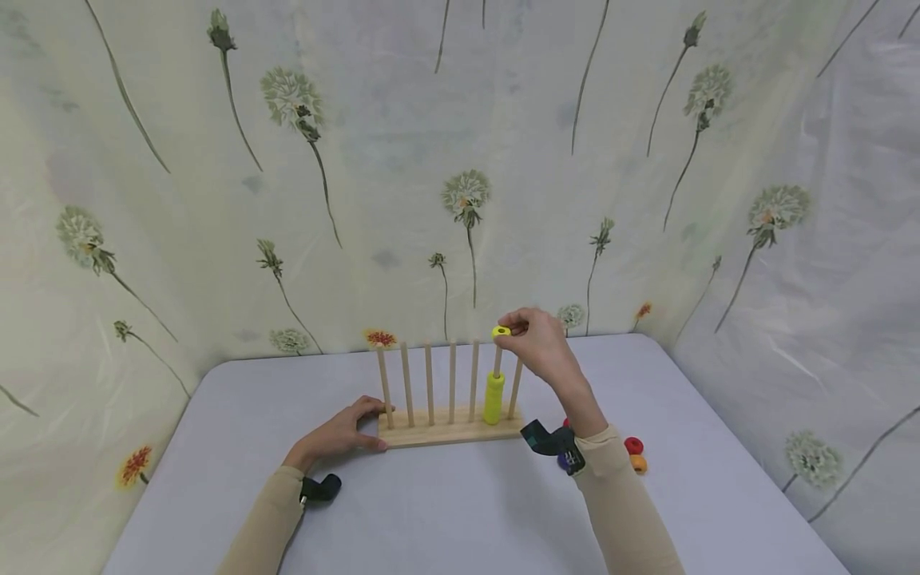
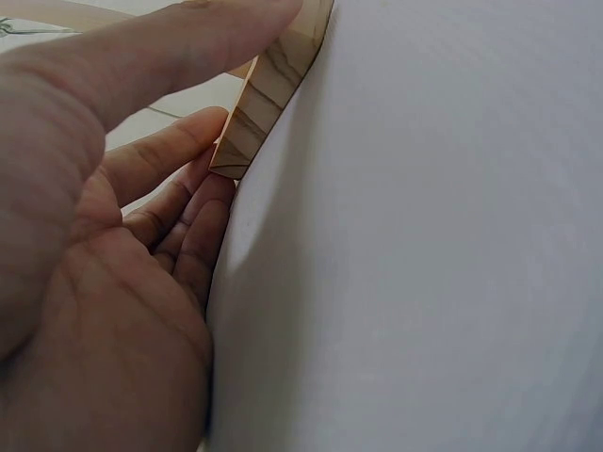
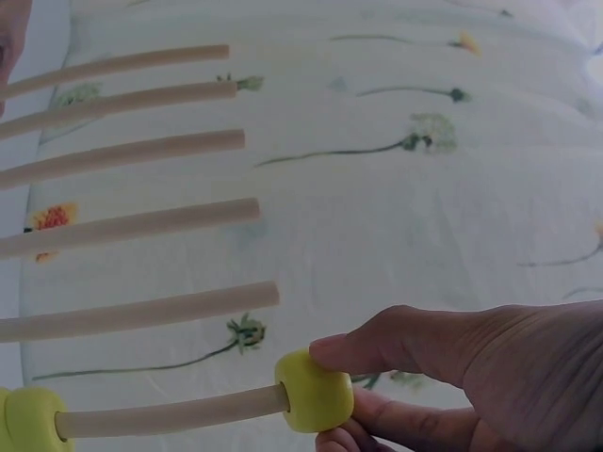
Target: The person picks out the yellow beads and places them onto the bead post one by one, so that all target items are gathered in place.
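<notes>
A wooden peg stand (image 1: 446,434) with a row of several upright pegs stands on the table. My left hand (image 1: 343,435) holds the left end of its base, thumb at the front and fingers round the end and back. My right hand (image 1: 539,343) pinches a yellow bead (image 3: 316,391) between thumb and fingers at the top of the second peg from the right. The peg's tip goes into the bead's hole. Lower on the same peg sits a stack of yellow beads (image 1: 493,399); bare peg shows between. The other pegs carry no beads.
Right of the stand lie loose beads: a red bead (image 1: 633,446), an orange bead (image 1: 638,464) and a dark blue bead (image 1: 563,461). My right forearm partly hides this group. A flower-patterned curtain (image 1: 402,239) rises behind the white table (image 1: 431,511).
</notes>
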The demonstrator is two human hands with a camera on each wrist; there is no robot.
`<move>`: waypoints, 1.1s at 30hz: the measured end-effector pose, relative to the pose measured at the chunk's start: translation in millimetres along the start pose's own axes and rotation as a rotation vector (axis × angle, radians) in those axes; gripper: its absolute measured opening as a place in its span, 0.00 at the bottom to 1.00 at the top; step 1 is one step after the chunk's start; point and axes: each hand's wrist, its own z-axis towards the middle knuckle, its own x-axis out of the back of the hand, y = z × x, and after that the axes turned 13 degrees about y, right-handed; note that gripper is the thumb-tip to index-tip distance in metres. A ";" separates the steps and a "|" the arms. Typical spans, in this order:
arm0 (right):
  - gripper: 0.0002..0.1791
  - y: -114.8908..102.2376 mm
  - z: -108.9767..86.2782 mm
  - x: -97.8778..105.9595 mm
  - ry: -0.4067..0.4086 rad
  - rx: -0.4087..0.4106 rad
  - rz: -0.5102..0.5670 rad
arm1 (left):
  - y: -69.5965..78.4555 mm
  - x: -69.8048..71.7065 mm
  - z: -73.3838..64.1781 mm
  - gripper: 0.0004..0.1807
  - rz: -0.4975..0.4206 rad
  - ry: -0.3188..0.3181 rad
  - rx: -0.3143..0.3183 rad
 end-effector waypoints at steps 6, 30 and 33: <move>0.15 0.3 0.4 -0.4 0.001 0.001 0.006 | -0.8 -0.5 0.7 0.38 -0.001 0.002 0.004; 0.18 13.4 3.2 2.4 -0.060 0.000 0.134 | 0.9 -1.3 0.6 0.35 -0.014 0.005 0.005; 0.19 19.2 3.9 7.2 -0.119 0.015 0.221 | 1.7 -0.8 0.3 0.35 -0.018 0.002 -0.002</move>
